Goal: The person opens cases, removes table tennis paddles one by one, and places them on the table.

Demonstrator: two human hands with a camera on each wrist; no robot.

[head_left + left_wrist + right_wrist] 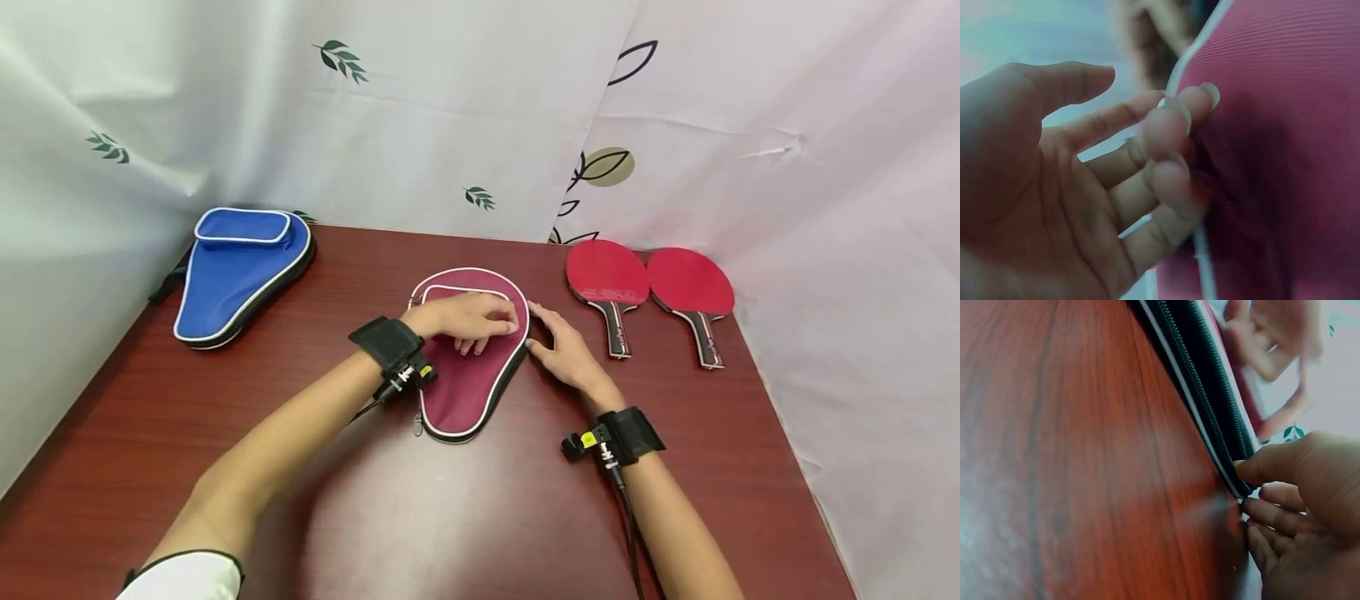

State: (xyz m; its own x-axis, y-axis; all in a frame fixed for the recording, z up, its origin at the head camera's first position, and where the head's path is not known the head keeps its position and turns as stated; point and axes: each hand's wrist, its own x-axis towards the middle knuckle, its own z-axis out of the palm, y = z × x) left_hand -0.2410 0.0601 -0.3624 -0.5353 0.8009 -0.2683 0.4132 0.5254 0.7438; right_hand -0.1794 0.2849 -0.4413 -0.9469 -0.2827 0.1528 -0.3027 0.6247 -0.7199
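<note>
From my end, the maroon padded table tennis bat case (pixel 467 383) lies flat near the middle of the desk (pixel 435 517), rather closer to its far edge than its near one. I'd expect it to feel light, with some give in the cloth panels and a firmer rim; nothing about it looks fragile, though the smooth fabric could slide on the polished wood. I'd take hold at the side wall, along the zip (pixel 1204 400), with the thumb above and fingers beneath. My right hand (pixel 561 346) has its fingers and thumb unclenched against that right side. My left hand (pixel 472 318) is over the case, fingers loosely bent and grasping nothing; the wrist view is blurred, so I can't say whether the tips press on the cloth. Counting up, I have one maroon case, one blue bat case (pixel 240 279) at the desk's far left corner, and two red table tennis bats, the inner (pixel 606 271) and the outer (pixel 690 279), by the far right corner.
</note>
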